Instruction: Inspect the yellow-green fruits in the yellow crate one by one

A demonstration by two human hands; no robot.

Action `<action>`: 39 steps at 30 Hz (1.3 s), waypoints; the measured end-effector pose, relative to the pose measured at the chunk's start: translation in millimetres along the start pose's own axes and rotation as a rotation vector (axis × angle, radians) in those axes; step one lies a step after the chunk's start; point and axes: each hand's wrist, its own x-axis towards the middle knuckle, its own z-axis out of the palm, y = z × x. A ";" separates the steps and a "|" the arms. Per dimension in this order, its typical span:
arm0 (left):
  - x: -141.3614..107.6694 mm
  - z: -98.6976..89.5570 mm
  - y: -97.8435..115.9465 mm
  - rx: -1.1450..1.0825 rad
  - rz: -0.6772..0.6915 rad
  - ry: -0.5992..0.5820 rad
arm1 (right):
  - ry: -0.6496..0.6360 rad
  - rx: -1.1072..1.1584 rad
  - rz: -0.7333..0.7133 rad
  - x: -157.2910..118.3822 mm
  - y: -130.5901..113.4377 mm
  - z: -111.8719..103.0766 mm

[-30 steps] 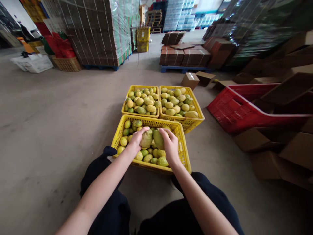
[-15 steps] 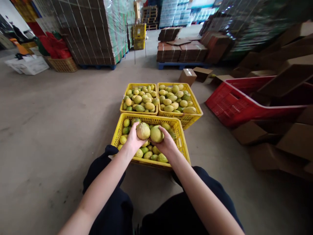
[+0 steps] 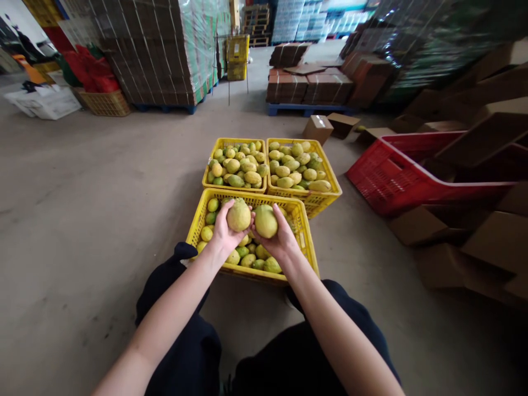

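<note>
Over the near yellow crate (image 3: 307,242), my left hand (image 3: 225,234) is wrapped round a yellow-green fruit (image 3: 238,215). Beside it my right hand (image 3: 284,236) holds a rounder green-yellow fruit (image 3: 266,221), fingers beneath and thumb at its right side. The two fruits are close together, with fingertips between them. Below my hands, several yellow and green fruits (image 3: 248,260) lie in the near crate, partly hidden by my hands and wrists.
Two more yellow crates of fruit, left (image 3: 205,179) and right (image 3: 336,187), adjoin the near crate's far side. A red crate (image 3: 383,176) with cardboard boxes (image 3: 495,236) lies right. Flattened cartons (image 3: 309,88) rest on a blue pallet (image 3: 289,110) farther back.
Both fruits have been turned in my hands and show different sides. My left hand and its fruit have shifted slightly left and up; the right fruit sits a little higher.
</note>
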 end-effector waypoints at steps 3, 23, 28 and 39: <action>-13.1 6.6 8.5 -0.058 0.011 -0.146 | -0.153 0.021 -0.057 -7.4 -7.9 0.9; -13.3 6.1 6.9 -0.242 0.001 0.053 | -0.056 -0.005 -0.050 -15.5 -10.4 1.8; -5.9 0.4 2.0 -0.231 -0.039 0.041 | -0.087 -0.052 -0.064 -5.1 -6.4 -4.8; -5.2 4.0 -0.5 -0.137 0.074 0.143 | -0.027 -0.237 -0.254 -19.0 -0.1 7.8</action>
